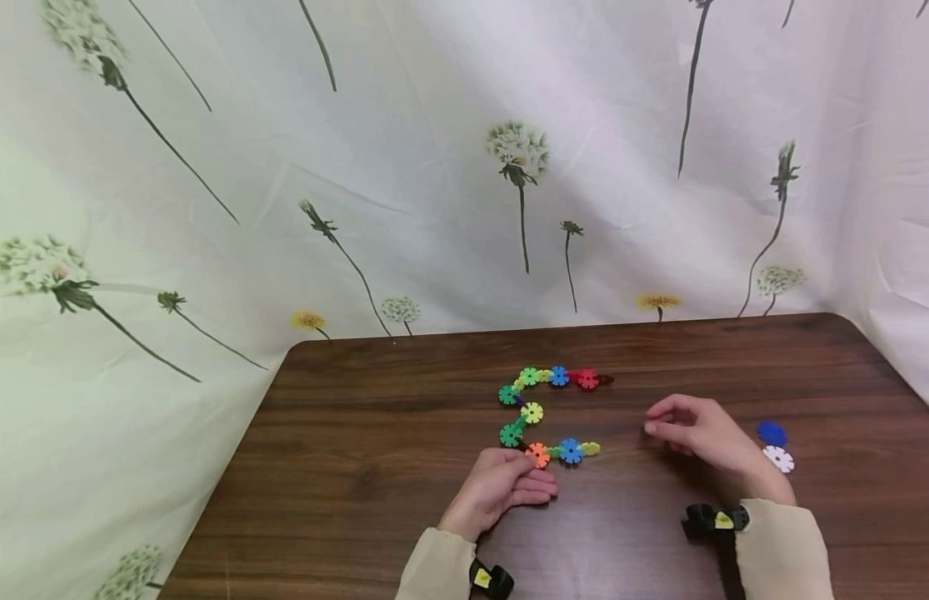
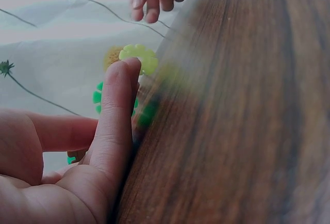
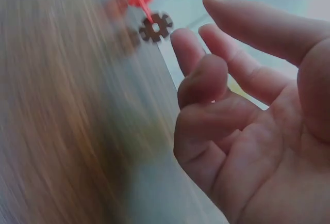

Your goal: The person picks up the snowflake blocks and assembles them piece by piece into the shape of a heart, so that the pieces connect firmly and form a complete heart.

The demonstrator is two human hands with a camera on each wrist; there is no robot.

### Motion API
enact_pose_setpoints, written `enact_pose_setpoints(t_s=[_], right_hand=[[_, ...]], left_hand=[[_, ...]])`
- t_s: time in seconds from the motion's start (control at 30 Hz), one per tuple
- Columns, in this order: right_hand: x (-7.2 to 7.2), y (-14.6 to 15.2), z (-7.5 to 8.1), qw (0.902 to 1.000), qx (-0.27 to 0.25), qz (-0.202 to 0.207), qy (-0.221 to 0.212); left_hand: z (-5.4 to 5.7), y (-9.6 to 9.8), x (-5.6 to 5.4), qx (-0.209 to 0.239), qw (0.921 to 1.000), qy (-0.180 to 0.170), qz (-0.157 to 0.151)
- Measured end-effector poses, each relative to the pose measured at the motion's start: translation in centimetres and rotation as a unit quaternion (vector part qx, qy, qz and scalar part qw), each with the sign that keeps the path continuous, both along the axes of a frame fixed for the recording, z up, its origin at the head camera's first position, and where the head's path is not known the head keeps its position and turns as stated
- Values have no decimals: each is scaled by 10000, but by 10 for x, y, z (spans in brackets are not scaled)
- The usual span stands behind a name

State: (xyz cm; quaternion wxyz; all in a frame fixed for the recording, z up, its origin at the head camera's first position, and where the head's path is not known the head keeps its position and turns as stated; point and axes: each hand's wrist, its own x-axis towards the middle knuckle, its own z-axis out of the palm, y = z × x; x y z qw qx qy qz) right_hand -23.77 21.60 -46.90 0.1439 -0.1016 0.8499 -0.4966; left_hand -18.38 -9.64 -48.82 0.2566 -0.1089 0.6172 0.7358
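Observation:
A chain of notched interlocking plastic discs in several colours lies in a bent line on the table, with a blue disc [image 1: 571,452] in its lower arm. My left hand [image 1: 501,490] pinches the orange disc [image 1: 537,455] of that lower arm between thumb and fingers. In the left wrist view a yellow-green disc [image 2: 140,59] shows beyond the fingertips. My right hand [image 1: 706,435] hovers to the right of the chain, its fingers loosely bent and holding nothing. A brown disc [image 3: 156,27] at the chain's upper end appears past the right fingers in the right wrist view.
Two loose discs, one dark blue [image 1: 771,433] and one white [image 1: 779,459], lie on the wooden table [image 1: 344,517] to the right of my right wrist. A white curtain [image 1: 434,167] printed with dandelions hangs behind the table's far edge.

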Motion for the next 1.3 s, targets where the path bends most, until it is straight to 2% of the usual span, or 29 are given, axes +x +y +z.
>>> enact_pose_setpoints(t_s=[0.07, 0.23, 0.43, 0.7, 0.8, 0.97, 1.3], right_hand=[[2, 8, 1, 9997, 37, -221, -25], [5, 30, 4, 9959, 97, -860, 279], [11, 58, 3, 9823, 260, -1613, 921], [15, 87, -6, 9641, -175, -2536, 772], [19, 97, -10, 9580, -192, -2790, 637], [23, 108, -16, 9565, 243, -2883, 380], [23, 112, -15, 9619, 1512, -2275, 134]], left_hand=[[0, 0, 0, -5, 10000, -7, -6], [0, 1, 1, -6, 10000, -18, -11], [1, 1, 2, 24, 10000, -54, -28], [1, 1, 1, 53, 10000, -36, -25], [0, 0, 0, 65, 10000, -23, -34], [-1, -1, 0, 93, 10000, 14, -33], [-2, -1, -1, 134, 9999, 44, -35]])
